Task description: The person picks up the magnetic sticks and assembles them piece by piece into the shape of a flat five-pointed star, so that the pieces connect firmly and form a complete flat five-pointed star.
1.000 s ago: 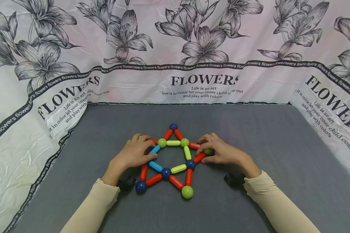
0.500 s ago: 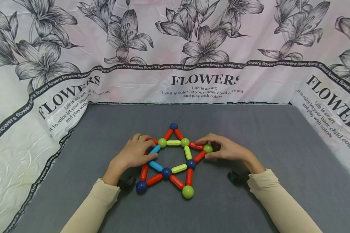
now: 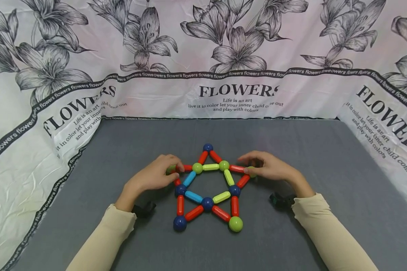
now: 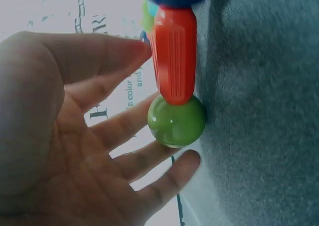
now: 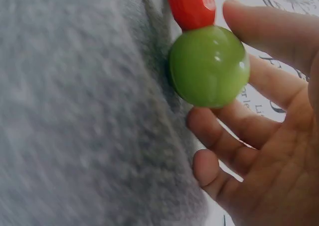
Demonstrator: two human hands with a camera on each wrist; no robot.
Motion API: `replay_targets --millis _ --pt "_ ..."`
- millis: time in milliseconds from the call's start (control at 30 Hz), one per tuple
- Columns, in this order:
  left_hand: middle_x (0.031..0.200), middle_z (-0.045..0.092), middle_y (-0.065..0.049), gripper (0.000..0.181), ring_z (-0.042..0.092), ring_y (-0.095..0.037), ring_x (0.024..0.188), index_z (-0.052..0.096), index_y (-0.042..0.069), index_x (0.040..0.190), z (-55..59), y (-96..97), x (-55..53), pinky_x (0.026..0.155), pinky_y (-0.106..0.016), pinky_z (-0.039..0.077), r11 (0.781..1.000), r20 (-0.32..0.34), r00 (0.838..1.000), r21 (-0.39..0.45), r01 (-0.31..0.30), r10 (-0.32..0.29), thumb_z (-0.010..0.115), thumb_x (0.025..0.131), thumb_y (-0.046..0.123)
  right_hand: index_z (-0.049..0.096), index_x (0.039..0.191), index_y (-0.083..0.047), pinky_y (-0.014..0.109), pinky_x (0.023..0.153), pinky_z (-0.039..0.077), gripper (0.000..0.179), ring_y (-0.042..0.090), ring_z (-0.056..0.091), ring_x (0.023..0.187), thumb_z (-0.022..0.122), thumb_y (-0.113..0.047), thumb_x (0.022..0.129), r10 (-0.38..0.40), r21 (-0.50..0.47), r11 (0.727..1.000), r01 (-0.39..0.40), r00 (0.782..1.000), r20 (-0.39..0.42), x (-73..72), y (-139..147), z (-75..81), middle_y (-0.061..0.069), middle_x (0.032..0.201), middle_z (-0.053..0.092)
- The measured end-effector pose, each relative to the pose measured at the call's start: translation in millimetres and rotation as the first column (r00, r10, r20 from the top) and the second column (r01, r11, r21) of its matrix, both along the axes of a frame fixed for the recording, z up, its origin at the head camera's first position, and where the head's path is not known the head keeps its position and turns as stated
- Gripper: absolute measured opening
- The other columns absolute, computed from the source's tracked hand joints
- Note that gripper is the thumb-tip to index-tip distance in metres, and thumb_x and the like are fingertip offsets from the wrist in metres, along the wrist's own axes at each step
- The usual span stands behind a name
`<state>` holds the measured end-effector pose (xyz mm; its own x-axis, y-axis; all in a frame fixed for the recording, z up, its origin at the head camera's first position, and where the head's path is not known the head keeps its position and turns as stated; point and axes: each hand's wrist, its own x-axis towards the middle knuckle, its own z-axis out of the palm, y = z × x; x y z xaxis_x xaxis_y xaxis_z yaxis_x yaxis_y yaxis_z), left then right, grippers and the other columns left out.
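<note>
A flat star of magnetic balls and rods [image 3: 207, 203] lies on the grey surface. Red rods form its points, while lime and light-blue rods frame the inner ring. My left hand [image 3: 157, 173] holds the left point, its thumb beside a red rod [image 4: 174, 56] and its fingers behind the green ball [image 4: 177, 121]. At the right point, my right hand [image 3: 271, 165] has thumb and fingers around another green ball [image 5: 209, 66], with a red rod [image 5: 192, 6] joined to it. Contact on the far sides is hidden.
Grey cloth [image 3: 203, 248] covers the work surface. A white sheet with flower prints and lettering [image 3: 239, 90] stands along the back and both sides. A dark strap-like piece [image 3: 144, 210] hangs at the left wrist and another [image 3: 281, 201] at the right.
The star has shifted right and turned, its lower points moving furthest right. My right hand has moved a little right and away; the left hand has uncovered the dark blue ball at the ring's left corner.
</note>
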<state>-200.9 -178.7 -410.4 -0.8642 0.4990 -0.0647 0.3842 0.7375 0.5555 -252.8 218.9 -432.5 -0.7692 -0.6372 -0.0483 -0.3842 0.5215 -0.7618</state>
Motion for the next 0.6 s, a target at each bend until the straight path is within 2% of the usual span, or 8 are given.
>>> replay_targets --millis 167,367,500,600 --pt "0.15 0.052 -0.009 0.014 0.044 -0.033 0.134 0.074 0.027 0.108 1.6 -2.7 0.6 0.105 -0.058 0.043 0.997 0.07 0.997 -0.061 0.043 -0.039 0.068 0.096 0.025 0.067 0.127 -0.011 0.027 0.072 0.049 0.035 0.016 0.057 0.086 0.074 -0.022 0.094 -0.022 -0.028 0.999 0.02 0.998 -0.061 1.5 -8 -3.7 0.006 0.114 0.068" --pt "0.16 0.042 -0.008 0.028 0.033 -0.037 0.145 0.074 0.031 0.108 2.8 -5.9 0.3 0.113 -0.068 0.03 0.993 0.122 0.991 -0.096 0.07 -0.058 0.071 0.087 0.013 0.07 0.124 -0.014 0.027 0.081 0.048 0.03 0.012 0.059 0.091 0.072 -0.026 0.096 -0.002 0.029 1.0 0.006 0.989 -0.146 3.9 -20 -10.1 -0.002 0.11 0.071" --pt "0.162 0.04 -0.007 0.029 0.029 -0.037 0.148 0.074 0.034 0.105 0.8 -3.6 0.6 0.115 -0.072 0.024 0.988 0.114 0.992 -0.133 0.077 -0.062 0.075 0.085 0.013 0.066 0.131 -0.012 0.034 0.09 0.049 0.04 0.016 0.059 0.103 0.075 -0.025 0.094 0.006 0.006 1.0 -0.005 0.988 -0.155 6.0 -23 -8.2 0.002 0.12 0.069" --pt "0.162 0.039 -0.006 0.028 0.027 -0.037 0.149 0.074 0.037 0.102 0.1 -1.8 1.3 0.116 -0.074 0.019 0.987 0.122 0.991 -0.149 0.066 -0.047 0.077 0.085 0.016 0.066 0.128 -0.015 0.043 0.097 0.044 0.042 0.023 0.054 0.113 0.08 -0.024 0.089 0.018 -0.023 1.0 -0.021 0.99 -0.139 6.9 -23 -3.5 0.006 0.126 0.065"
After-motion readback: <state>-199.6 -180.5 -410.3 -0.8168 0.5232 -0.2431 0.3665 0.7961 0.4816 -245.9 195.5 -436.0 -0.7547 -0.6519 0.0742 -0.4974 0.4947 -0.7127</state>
